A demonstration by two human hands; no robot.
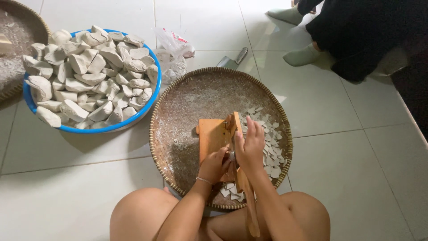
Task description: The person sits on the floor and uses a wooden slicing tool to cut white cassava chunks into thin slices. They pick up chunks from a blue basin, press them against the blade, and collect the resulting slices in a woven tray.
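Left hand (215, 164): fingers curled shut on a small pale piece, pressed to the blade side of the orange-brown wooden slicing board (213, 138), near the middle of the round woven bamboo tray (169, 107).
Right hand (250, 147): closed over the long wooden lever handle of the slicer (246, 187), gripping it near the hinge; handle end running back between the knees.
Piece being cut: mostly hidden between the two hands; exact shape not to be told.
Done: thin white flat slices (270, 143) scattered along the right edge of the tray, a few more at its near edge beneath the handle; a modest heap, judged an early share of the work.
Left: blue round plastic basin (31, 105) heaped high with chunky white wedge-shaped pieces (89, 76), just beside the tray's far-left edge; by the look of that pile, most still uncut.
Tray surface: brown weave dusted with white powder, bare on the left half.
Floor: large pale glossy tiles with dark grout lines, carrying tray and basin.
Further off: crumpled clear plastic bag (171, 56) touching the tray's far edge; steel cleaver (232, 60) lying flat just beyond it.
Far-left corner: part of a second woven tray (18, 58), powdered white.
Far right: another person in dark clothes with pale green socks (303, 56), seated well apart.
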